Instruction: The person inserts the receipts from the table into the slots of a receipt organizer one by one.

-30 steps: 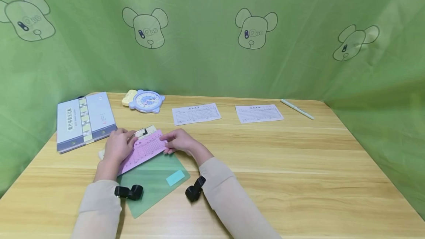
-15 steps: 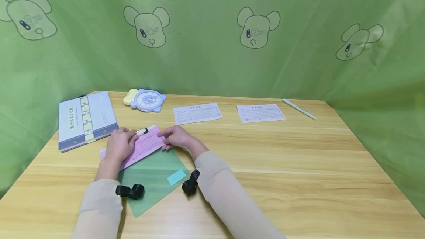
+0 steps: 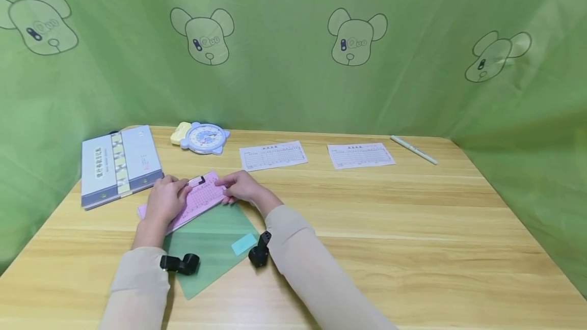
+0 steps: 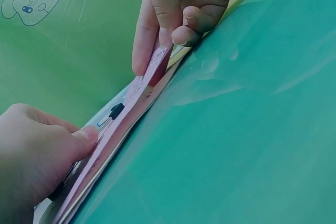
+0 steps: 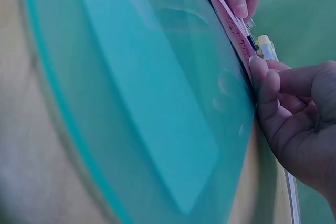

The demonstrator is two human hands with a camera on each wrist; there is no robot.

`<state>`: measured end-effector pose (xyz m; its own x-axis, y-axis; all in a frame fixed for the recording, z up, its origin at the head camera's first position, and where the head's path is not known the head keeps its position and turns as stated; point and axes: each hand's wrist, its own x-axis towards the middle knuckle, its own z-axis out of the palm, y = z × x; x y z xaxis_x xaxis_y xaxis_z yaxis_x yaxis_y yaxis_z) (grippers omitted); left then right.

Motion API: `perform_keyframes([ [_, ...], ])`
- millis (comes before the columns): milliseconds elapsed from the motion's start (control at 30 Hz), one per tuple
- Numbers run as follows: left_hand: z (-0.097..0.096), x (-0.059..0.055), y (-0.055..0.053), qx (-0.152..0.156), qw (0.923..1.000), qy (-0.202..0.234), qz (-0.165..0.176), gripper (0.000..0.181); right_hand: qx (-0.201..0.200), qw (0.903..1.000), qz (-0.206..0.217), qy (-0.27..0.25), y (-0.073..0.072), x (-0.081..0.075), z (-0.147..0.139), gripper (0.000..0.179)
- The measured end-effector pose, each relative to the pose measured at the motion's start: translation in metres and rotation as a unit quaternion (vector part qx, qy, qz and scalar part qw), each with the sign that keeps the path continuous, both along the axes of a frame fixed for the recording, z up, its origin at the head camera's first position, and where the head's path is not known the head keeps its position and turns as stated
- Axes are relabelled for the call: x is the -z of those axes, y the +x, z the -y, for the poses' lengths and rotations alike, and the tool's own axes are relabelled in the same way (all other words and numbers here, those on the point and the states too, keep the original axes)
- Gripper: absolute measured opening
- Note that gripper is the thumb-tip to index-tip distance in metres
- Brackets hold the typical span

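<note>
A pink printed form (image 3: pixel 202 199) lies slantwise along the far edge of a translucent green clipboard (image 3: pixel 206 248), which bears a light blue label (image 3: pixel 244 244). My left hand (image 3: pixel 166 198) grips the metal clip (image 3: pixel 196 181) at that edge, its thumb pressed beside the clip's black tip in the left wrist view. At the form's right end my right hand (image 3: pixel 243 187) pinches the paper between thumb and fingers. Seen from the left wrist, the pink paper (image 4: pixel 126 111) stands slightly lifted from the layers under it. The left fingers beyond the clip are partly hidden.
A thick blue-grey ledger binder (image 3: pixel 120 164) lies at the left. Behind the hands sits a blue clock-faced toy (image 3: pixel 205 138) beside a yellow block (image 3: pixel 180 134). Two white forms (image 3: pixel 273 156) and a pale pen (image 3: pixel 414 149) lie toward the back. A green curtain (image 3: pixel 284 90) closes the rear.
The pink form has moved away from me, up under the clip and over the cream strip at the clipboard's edge. My right hand has gone slightly left and away with it; the left stays.
</note>
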<state>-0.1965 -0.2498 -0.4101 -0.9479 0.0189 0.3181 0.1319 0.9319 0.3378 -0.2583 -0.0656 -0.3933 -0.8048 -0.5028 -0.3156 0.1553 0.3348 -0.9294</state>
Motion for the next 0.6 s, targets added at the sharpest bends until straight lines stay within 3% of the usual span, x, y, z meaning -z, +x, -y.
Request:
perform_keyframes([
  [300, -0.001, -0.001, 0.0, -0.001, 1.0, 0.0, 0.007, 0.03, -0.002, 0.9999, -0.015, 0.007, 0.0, 0.001, 0.0, 0.033],
  [600, 0.0, 0.002, 0.0, -0.005, 0.9999, 0.012, 0.009, 0.031, -0.008, 0.9996, -0.015, -0.024, 0.006, 0.004, -0.011, 0.033],
])
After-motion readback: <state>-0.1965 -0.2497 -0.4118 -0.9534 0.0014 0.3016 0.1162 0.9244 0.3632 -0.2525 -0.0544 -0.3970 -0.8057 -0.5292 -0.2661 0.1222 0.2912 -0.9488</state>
